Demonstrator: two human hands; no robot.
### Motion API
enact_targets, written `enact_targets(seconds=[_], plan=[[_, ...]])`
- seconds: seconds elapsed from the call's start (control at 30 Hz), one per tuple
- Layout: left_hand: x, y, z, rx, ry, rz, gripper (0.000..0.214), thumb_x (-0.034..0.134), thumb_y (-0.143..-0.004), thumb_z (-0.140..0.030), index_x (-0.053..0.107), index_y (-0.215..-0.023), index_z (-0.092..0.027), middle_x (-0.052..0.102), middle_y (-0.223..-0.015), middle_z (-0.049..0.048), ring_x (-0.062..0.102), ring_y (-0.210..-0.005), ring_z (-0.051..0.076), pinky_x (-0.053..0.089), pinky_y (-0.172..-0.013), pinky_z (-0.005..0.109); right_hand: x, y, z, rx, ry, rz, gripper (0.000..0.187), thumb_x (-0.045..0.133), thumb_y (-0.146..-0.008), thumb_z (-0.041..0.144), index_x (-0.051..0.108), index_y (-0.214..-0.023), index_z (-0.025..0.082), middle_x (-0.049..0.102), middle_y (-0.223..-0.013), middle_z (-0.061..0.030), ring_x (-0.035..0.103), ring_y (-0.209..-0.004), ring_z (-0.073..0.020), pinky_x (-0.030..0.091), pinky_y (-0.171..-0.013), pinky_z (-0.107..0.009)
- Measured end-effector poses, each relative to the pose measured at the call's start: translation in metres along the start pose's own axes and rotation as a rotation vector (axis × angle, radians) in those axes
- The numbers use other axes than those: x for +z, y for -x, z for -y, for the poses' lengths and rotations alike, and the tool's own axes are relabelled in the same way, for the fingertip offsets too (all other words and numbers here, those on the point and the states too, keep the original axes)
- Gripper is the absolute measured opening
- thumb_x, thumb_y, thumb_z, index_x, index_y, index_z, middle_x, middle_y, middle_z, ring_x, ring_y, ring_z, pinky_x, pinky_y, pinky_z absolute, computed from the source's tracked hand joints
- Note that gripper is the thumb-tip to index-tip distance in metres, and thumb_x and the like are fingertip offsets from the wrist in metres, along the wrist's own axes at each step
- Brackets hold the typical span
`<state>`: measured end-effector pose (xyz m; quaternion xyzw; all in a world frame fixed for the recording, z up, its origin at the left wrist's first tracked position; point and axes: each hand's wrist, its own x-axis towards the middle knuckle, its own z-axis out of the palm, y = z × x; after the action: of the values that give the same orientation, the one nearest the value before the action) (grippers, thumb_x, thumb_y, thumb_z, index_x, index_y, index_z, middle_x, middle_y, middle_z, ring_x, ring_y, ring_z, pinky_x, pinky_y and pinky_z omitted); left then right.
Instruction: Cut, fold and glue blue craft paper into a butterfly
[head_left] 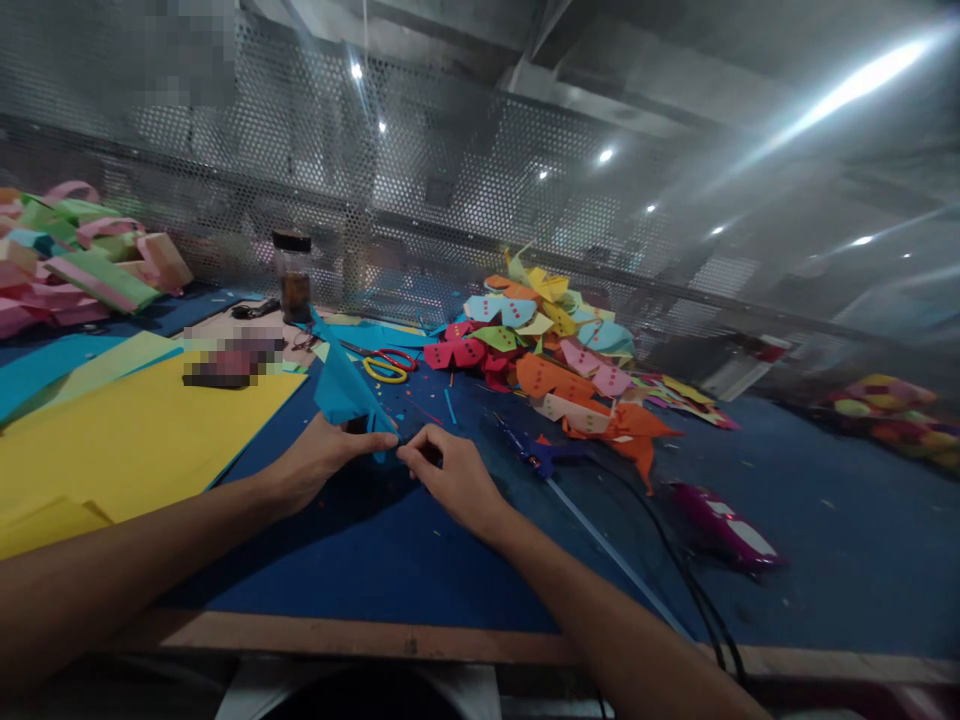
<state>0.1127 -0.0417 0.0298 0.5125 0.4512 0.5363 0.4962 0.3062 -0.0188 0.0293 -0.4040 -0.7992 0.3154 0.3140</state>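
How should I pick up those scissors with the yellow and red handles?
Best take the scissors by the two handle loops, coming from the near right side. They lie flat on the blue table, loops toward the paper pile, blades pointing left.

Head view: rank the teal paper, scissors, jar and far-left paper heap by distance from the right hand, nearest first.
1. Teal paper: at the fingertips of the right hand, pinched by the left hand.
2. Scissors: just behind the paper, slightly left.
3. Jar: farther back, to the left.
4. Paper heap: far left corner.
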Motion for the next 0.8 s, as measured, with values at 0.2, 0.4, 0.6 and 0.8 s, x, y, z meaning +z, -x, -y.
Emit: enact_targets(seconds=[0.2,0.4,0.6,0.8], plan=[[-0.0008,-0.0007,0.0034,-0.012,0.034,0.028,0.025,0.088,-0.068,-0.037,0.075,-0.084,-0.022,0.079,-0.1,0.0037,0.069,-0.095,0.024,0.053,-0.088,0.036,0.0001,0.0,-0.0005,-0.032,0.011,0.005,0.017,0.064,-0.096,0.026,0.063,-0.079,0.02,0.065,-0.071,0.0033,0.059,-0.067,-0.013,0.04,-0.065,-0.025],[-0.0022,-0.0007,0.0038,-0.031,0.03,0.017,0.027,0.088,-0.068,-0.041,0.072,-0.073,-0.019,0.077,-0.096,0.0053,0.068,-0.087,0.023,0.052,-0.082,0.035,0.0004,-0.0001,0.0007,-0.035,0.02,0.013,0.018,0.064,-0.096,0.026,0.062,-0.079,0.02,0.066,-0.071,0.0029,0.06,-0.067,-0.0132,0.04,-0.066,-0.026],[-0.0008,-0.0007,0.0015,-0.036,0.024,-0.001,0.027,0.088,-0.067,-0.038,0.069,-0.067,-0.019,0.076,-0.091,0.0041,0.066,-0.083,0.022,0.051,-0.079,0.034,0.0012,0.0002,0.0003,-0.022,0.008,0.03,0.018,0.064,-0.097,0.026,0.062,-0.08,0.02,0.065,-0.069,0.0035,0.059,-0.065,-0.0125,0.04,-0.065,-0.025],[-0.0018,-0.0001,-0.0009,-0.034,0.001,-0.028,0.025,0.088,-0.066,-0.037,0.07,-0.066,-0.019,0.075,-0.085,0.0031,0.065,-0.077,0.02,0.05,-0.074,0.033,0.0008,0.0005,-0.0004,-0.022,-0.005,0.058,0.021,0.063,-0.099,0.03,0.061,-0.08,0.021,0.066,-0.069,0.0039,0.059,-0.064,-0.0117,0.039,-0.064,-0.024]])
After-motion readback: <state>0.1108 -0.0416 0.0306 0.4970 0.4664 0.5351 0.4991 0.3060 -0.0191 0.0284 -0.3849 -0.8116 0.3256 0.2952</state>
